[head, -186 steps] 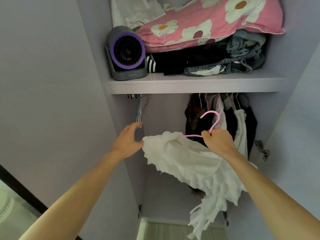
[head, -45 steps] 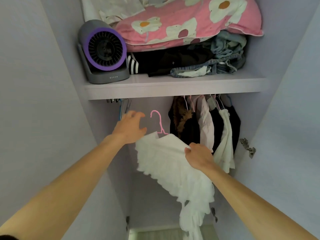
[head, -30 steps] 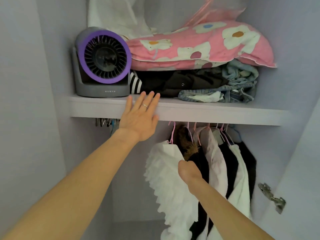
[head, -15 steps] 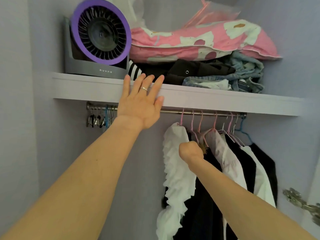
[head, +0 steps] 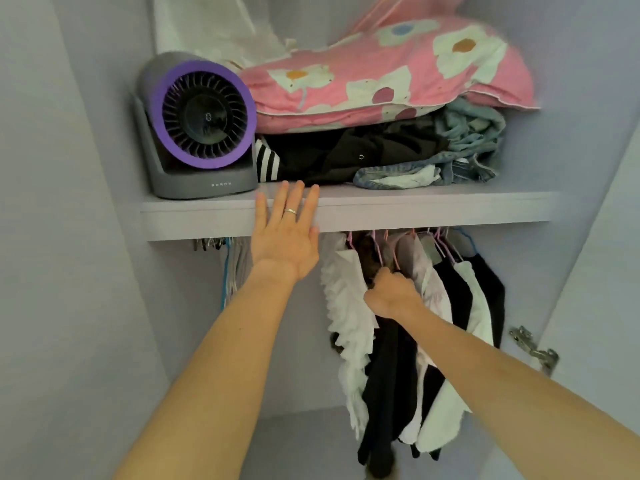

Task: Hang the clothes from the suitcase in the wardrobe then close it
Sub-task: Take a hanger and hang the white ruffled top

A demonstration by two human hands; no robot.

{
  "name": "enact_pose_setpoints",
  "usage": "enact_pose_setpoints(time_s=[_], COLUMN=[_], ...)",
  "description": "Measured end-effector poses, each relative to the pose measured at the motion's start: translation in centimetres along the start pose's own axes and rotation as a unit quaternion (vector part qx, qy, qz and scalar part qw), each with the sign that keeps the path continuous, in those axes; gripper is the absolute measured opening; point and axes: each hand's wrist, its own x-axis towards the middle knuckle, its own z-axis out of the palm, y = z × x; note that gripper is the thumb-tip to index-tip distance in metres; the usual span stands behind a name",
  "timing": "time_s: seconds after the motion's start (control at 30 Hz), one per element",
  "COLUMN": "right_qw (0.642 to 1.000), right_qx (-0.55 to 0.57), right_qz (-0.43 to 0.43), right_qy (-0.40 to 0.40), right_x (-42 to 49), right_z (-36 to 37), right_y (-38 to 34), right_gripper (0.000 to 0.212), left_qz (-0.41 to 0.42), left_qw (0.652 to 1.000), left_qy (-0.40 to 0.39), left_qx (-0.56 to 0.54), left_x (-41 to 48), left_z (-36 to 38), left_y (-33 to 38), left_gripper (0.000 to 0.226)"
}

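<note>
Presently, white ruffled garment (head: pixel 346 306) hung below the shelf (head: pixel 433 209), leftmost of the clothes there, left hand (head: pixel 285 237) flat, fingers straight against the shelf's front edge, right hand (head: pixel 391 292) below the shelf, curled into the neighbouring dark garment (head: pixel 388 375), grasp hidden.

Left arm stretched up and forward. Left hand (head: pixel 285 237) flat, fingers straight, close together, tips on front edge of shelf (head: pixel 433 211); ring (head: pixel 290 211) on one finger. Right arm reaches forward, lower. Right hand (head: pixel 391 289) under shelf, right of left hand, fingers curled, back toward camera; what they grip is hidden.
</note>
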Motion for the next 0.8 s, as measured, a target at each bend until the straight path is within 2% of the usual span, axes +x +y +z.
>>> enact_pose_setpoints(time_s=[0.17, 0.23, 0.33, 0.43, 0.5, 0.63, 0.73, 0.8], right_qw=[0.998, 0.996, 0.99, 0.988, 0.988, 0.989, 0.977, 0.971], right_qx=[-0.008, 0.028, 0.075, 0.102, 0.117, 0.13, 0.153, 0.15], right_qz=[-0.063, -0.088, -0.108, -0.096, -0.063, 0.035, 0.135, 0.177], right_qy=[-0.004, 0.011, 0.046, 0.064, 0.077, 0.059, 0.063, 0.058], right_x=[-6.9, -9.9, -16.2, -23.6, -28.0, -35.2, -40.3, -43.0], right_z=[-8.6, -10.8, -12.3, -11.5, -10.1, -6.2, -4.0, -3.2], right_y=[0.0, 1.0, 3.9, 9.1, 13.1, 21.1, 27.9, 31.1], right_gripper=[0.046, 0.047, 0.038, 0.03, 0.028, 0.028, 0.025, 0.023], left_qz=[-0.002, -0.002, 0.056, 0.1, 0.109, 0.166, 0.222, 0.255], left_qw=[0.988, 0.982, 0.969, 0.935, 0.917, 0.883, 0.833, 0.803], left_qy=[-0.152, -0.166, -0.169, -0.197, -0.214, -0.28, -0.365, -0.395], left_qx=[-0.036, -0.09, -0.174, -0.278, -0.32, -0.337, -0.351, -0.365], left_x=[-1.0, -2.7, -7.1, -12.7, -15.8, -21.0, -24.5, -26.3], left_z=[-5.0, -6.5, -8.2, -8.4, -7.6, -5.0, -3.6, -3.3], left_y=[-0.1, 0.2, 3.0, 7.6, 10.7, 17.3, 24.2, 28.2], left_gripper=[0.079, 0.075, 0.066, 0.058, 0.055, 0.049, 0.043, 0.039])
